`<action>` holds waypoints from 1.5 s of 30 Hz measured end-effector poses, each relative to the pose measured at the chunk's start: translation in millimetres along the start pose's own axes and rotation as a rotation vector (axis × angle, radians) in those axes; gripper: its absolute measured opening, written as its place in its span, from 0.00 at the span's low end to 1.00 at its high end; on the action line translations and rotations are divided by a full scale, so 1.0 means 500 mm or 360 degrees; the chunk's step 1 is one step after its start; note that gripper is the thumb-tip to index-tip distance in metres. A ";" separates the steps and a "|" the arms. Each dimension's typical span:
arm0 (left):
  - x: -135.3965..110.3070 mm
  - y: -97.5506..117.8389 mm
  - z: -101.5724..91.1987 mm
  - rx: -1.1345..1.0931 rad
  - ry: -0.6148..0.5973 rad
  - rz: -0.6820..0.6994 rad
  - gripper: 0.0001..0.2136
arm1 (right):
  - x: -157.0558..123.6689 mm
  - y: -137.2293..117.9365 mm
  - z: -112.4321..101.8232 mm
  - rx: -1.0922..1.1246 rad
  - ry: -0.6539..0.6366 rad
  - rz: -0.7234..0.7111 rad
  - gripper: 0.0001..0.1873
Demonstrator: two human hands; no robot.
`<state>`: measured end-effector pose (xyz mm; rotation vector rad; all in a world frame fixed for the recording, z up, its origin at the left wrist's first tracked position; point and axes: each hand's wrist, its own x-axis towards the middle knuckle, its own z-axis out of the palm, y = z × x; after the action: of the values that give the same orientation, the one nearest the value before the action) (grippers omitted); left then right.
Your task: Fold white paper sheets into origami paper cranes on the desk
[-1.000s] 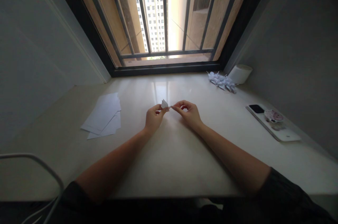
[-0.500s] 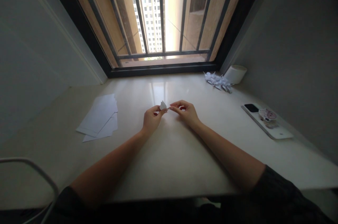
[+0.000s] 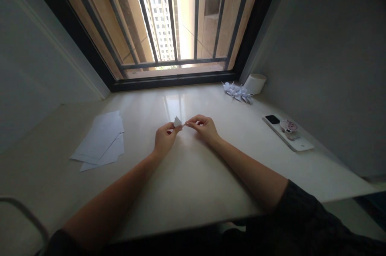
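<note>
Between thumb and fingers, my left hand (image 3: 165, 138) pinches a small folded piece of white paper (image 3: 177, 121) above the middle of the pale sill. My right hand (image 3: 204, 127) is closed in a pinch at the lower right end of that paper, where a thin twisted-looking tip seems to run between the fingertips. The two hands' fingertips almost meet. The exact shape of the folded paper is too small to make out, and part of it is hidden by my left fingers.
Flat white paper sheets (image 3: 99, 137) overlap on the left. A cluster of folded white paper pieces (image 3: 237, 92) lies at the back right beside a white cylindrical container (image 3: 255, 83). A phone (image 3: 288, 133) with a round grip lies at right. A cable (image 3: 25, 209) curves at lower left.
The whole view has shifted, so things appear further left. Both hands keep their pinch on the folded paper, with barely any change in their pose.
</note>
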<state>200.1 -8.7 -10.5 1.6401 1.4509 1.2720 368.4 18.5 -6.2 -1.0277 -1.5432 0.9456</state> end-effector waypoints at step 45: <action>-0.006 0.014 0.002 -0.0018 -0.0092 -0.0053 0.16 | -0.013 -0.006 0.009 -0.0254 -0.0068 -0.0174 0.13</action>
<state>203.8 -12.8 -5.1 1.6256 1.4279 1.2025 364.6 11.0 -6.2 -1.0284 -1.7144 0.7832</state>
